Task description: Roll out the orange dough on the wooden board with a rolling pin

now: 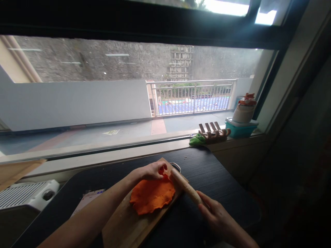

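A flattened, rough-edged sheet of orange dough [152, 195] lies on a wooden cutting board [124, 224]. At its far edge, my left hand [154, 170] has its fingers curled in, closed on a bit of the dough that rises between them. My right hand [216, 212] is wrapped round the near end of a wooden rolling pin [186, 186]. The pin slants away from me, its far end over the board's right edge, beside the dough. A metal ring handle [176, 167] shows at the board's far end.
The black table [222, 179] stands against a window sill. On the sill are a green cloth [197, 139], a wooden rack [213, 131] and a teal box [241, 128] with a white jug [243, 112] on top. A phone-like screen [88, 199] lies left of the board, partly behind my left forearm.
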{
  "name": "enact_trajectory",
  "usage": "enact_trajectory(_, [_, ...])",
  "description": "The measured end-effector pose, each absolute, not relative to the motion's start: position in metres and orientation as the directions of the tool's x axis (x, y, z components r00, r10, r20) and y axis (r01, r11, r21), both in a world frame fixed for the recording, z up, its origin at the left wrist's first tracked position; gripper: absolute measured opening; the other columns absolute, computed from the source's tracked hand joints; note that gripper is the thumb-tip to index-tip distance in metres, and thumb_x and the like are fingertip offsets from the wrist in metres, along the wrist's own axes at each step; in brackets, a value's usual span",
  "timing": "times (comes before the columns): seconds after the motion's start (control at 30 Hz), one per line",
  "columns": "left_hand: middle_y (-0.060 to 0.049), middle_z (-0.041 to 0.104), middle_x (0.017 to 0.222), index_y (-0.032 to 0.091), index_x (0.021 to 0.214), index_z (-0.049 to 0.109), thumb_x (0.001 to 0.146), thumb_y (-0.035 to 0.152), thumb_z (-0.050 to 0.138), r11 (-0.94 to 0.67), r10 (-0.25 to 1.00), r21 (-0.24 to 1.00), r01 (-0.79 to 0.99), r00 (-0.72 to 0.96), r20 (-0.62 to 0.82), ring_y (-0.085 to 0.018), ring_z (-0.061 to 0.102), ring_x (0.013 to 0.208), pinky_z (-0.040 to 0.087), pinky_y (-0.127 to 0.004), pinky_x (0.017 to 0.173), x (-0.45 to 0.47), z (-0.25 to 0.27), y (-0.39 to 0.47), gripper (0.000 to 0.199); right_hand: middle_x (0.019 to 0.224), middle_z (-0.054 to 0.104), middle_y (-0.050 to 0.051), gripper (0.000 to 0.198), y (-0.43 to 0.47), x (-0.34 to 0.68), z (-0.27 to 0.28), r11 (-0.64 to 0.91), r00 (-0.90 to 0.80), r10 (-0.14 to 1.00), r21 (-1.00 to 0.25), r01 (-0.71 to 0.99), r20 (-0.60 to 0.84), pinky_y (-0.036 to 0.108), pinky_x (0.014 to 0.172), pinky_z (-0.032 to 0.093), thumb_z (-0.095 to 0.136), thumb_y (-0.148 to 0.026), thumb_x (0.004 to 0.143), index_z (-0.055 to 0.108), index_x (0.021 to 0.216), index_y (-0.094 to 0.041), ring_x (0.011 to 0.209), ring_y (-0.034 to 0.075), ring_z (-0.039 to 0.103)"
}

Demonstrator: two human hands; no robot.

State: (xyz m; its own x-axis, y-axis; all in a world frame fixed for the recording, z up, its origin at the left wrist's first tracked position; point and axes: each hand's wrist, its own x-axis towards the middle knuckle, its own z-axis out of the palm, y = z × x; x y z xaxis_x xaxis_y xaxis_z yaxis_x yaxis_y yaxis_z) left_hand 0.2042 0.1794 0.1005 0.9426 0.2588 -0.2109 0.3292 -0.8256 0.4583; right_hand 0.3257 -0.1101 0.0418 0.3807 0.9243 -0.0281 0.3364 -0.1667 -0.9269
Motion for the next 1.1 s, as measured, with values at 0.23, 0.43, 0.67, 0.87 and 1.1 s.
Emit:
enact_trajectory(0.23, [-0.001, 0.06, 0.095, 0.02, 0.099, 0.055, 0.067, 0.021, 0.06, -0.835, 0.267, 0.426, 0.349, 0.933, -0.24, -0.016, 0.057, 0.084, 0.046, -0.025, 0.071, 0.199, 0.1, 0.181, 0.032, 0.073, 0.062, -0.001, 0.051, -0.094, 0.338, 0.048, -0.176, 0.294, 0.951, -0.95, 0.256, -0.097, 0.024, 0.058, 0.044, 0.048, -0.046, 0.088, 0.054, 0.131, -0.019, 0.06, 0.013, 0.052])
enact_trajectory(0.43, [0.0, 0.06, 0.094, 0.02, 0.101, 0.055, 0.065, 0.019, 0.06, -0.85, 0.241, 0.421, 0.316, 0.945, -0.221, -0.016, 0.057, 0.082, 0.045, -0.025, 0.069, 0.2, 0.095, 0.185, 0.036, 0.062, 0.047, -0.006, 0.051, -0.094, 0.338, 0.051, -0.181, 0.257, 0.958, -0.965, 0.19, -0.129, 0.019, 0.045, 0.032, 0.049, -0.047, 0.088, 0.054, 0.13, -0.02, 0.048, 0.007, 0.035])
enact_trajectory(0.67, [-0.001, 0.062, 0.089, 0.02, 0.09, 0.064, 0.069, 0.023, 0.062, -0.882, 0.242, 0.347, 0.319, 0.938, -0.248, -0.015, 0.057, 0.079, 0.044, -0.024, 0.067, 0.203, 0.104, 0.171, 0.021, 0.081, 0.065, 0.001, 0.056, -0.109, 0.33, 0.041, -0.205, 0.325, 0.937, -0.953, 0.222, -0.125, 0.025, 0.062, 0.048, 0.047, -0.052, 0.088, 0.051, 0.134, -0.019, 0.066, 0.014, 0.057])
enact_trajectory(0.87, [-0.002, 0.064, 0.087, 0.018, 0.077, 0.065, 0.075, 0.024, 0.061, -0.894, 0.167, 0.382, 0.235, 0.965, -0.203, -0.015, 0.057, 0.081, 0.045, -0.024, 0.072, 0.209, 0.107, 0.158, 0.008, 0.127, 0.061, 0.007, 0.059, -0.138, 0.319, 0.017, -0.175, 0.357, 0.932, -0.939, 0.296, -0.062, 0.038, 0.1, 0.041, 0.047, -0.056, 0.086, 0.053, 0.134, -0.021, 0.116, 0.028, 0.055])
enact_trajectory(1.1, [0.0, 0.061, 0.083, 0.021, 0.074, 0.066, 0.07, 0.02, 0.067, -0.928, 0.071, 0.347, 0.133, 0.98, -0.187, -0.016, 0.055, 0.082, 0.044, -0.025, 0.073, 0.214, 0.102, 0.154, 0.005, 0.12, 0.065, 0.004, 0.061, -0.149, 0.298, 0.005, -0.201, 0.501, 0.865, -0.931, 0.303, -0.024, 0.032, 0.096, 0.045, 0.043, -0.065, 0.084, 0.058, 0.129, -0.025, 0.113, 0.026, 0.059])
